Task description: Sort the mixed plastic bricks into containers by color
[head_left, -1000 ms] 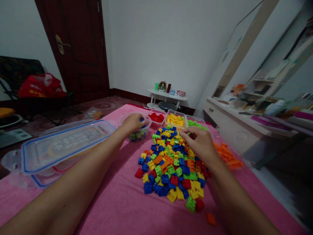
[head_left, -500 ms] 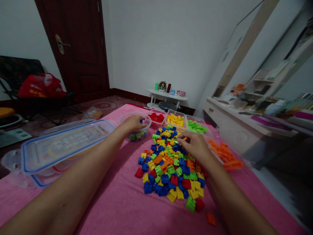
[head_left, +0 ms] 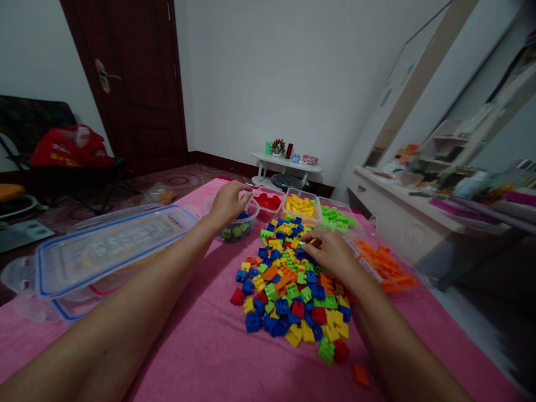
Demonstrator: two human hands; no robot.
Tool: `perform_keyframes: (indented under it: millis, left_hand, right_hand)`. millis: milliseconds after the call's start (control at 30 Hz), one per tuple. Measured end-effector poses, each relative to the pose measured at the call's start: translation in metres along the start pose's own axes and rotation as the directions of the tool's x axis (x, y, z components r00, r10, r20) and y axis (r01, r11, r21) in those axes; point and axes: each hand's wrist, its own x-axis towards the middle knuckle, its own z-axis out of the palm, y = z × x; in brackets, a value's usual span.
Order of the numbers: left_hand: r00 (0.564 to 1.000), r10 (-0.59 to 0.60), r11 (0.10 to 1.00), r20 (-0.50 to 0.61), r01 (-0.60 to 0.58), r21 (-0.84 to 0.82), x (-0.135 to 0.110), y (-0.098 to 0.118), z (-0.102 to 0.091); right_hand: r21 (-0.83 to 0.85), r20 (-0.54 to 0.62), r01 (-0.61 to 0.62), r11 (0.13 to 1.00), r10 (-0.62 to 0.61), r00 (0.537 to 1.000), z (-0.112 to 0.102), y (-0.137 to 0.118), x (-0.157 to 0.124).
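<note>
My left hand [head_left: 231, 205] hovers over a clear round tub [head_left: 254, 211], its thumb and fingers apart and nothing between them. Blue and green toy bricks [head_left: 237, 230] lie inside that tub. On the right, my right hand [head_left: 329, 248] reaches into a mixed pile of toy building bricks [head_left: 288, 279] in blue, yellow, green, red and orange. Its fingers are curled together at the pile's upper right side. Whatever they pinch is too small to make out.
Clear boxes hold red bricks [head_left: 268, 201], yellow bricks [head_left: 300, 205], green bricks [head_left: 336, 217] and orange bricks [head_left: 385, 265]. A blue-rimmed lidded box [head_left: 117, 245] lies at the left on the pink cloth [head_left: 201, 340]. One orange brick [head_left: 360, 375] sits near the front.
My left hand has risen slightly and its fingers have opened, letting go of a blue brick over the round tub. My right hand has shifted slightly down in the pile.
</note>
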Motion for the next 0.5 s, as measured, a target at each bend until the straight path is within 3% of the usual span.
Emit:
perform_keyframes:
  millis: [67,167,233,300,333,367,500]
  left_hand:
    - [0.998,0.066,0.994,-0.004,-0.066,-0.084,0.0,0.014,-0.003]
    - [0.971,0.166,0.969,0.173,-0.127,-0.214,-0.004,0.039,-0.004]
    - [0.876,0.264,0.954,0.405,-0.174,-0.244,-0.012,0.054,-0.002]
    - [0.719,0.325,0.946,0.614,-0.24,-0.22,-0.022,0.066,0.003]
    - [0.667,0.331,0.943,0.668,-0.266,-0.201,-0.028,0.071,0.007]
    - [0.642,0.334,0.939,0.69,-0.293,-0.181,-0.034,0.076,0.011]
    - [0.644,0.321,0.922,0.694,-0.38,-0.073,-0.054,0.094,0.025]
  right_hand:
    - [-0.027,0.079,0.004,1.0,-0.002,0.997,0.004,0.003,0.0]
    - [-0.06,0.16,0.031,0.998,-0.021,0.987,0.008,0.006,0.0]
    - [-0.085,0.177,0.039,0.996,-0.023,0.984,0.01,0.007,-0.001]
    - [-0.102,0.183,0.043,0.994,-0.023,0.983,0.011,0.006,-0.002]
    - [-0.107,0.185,0.049,0.993,-0.029,0.982,0.012,0.006,-0.002]
    - [-0.108,0.187,0.054,0.993,-0.033,0.982,0.012,0.006,-0.003]
    - [-0.119,0.179,0.043,0.992,-0.021,0.984,0.016,0.004,-0.004]
